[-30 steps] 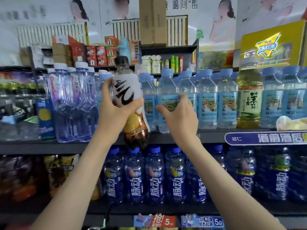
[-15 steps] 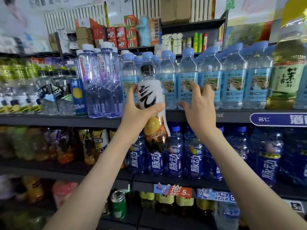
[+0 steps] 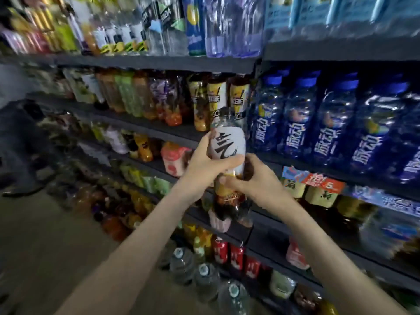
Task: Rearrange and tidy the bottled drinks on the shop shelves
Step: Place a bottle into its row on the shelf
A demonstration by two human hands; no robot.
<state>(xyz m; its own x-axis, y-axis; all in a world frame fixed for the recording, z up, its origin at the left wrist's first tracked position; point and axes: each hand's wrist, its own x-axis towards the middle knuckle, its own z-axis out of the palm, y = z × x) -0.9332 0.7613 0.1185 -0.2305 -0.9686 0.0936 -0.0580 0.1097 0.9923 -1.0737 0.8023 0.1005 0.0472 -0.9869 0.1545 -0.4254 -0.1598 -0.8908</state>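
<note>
Both hands hold one drink bottle (image 3: 228, 142) near the middle of the view, in front of the shelves. Left hand (image 3: 203, 165) comes in from 7 o'clock and wraps the white label with black brush lettering, thumb laid across the front. Right hand (image 3: 258, 181) comes in from 5 o'clock and grips the bottle just below, fingers curled round the orange-and-dark lower part, touching the left thumb. The bottle stands roughly upright, its dark cap toward 12 o'clock, its base hanging free of any shelf board.

At 12 o'clock of the bottle, just behind its cap, stand yellow-labelled bottles (image 3: 238, 96) on a dark shelf (image 3: 145, 127). At 2 to 3 o'clock a row of blue bottles (image 3: 295, 123) with blue caps and white lettering fills the same level. Below them, at 4 o'clock, a red price tag (image 3: 322, 181) hangs on the shelf edge. At 6 o'clock sit red cans (image 3: 236, 255), and nearer 7 o'clock large clear water jugs (image 3: 181, 262) stand by the floor (image 3: 45, 246). Much of the outer view is blurred
</note>
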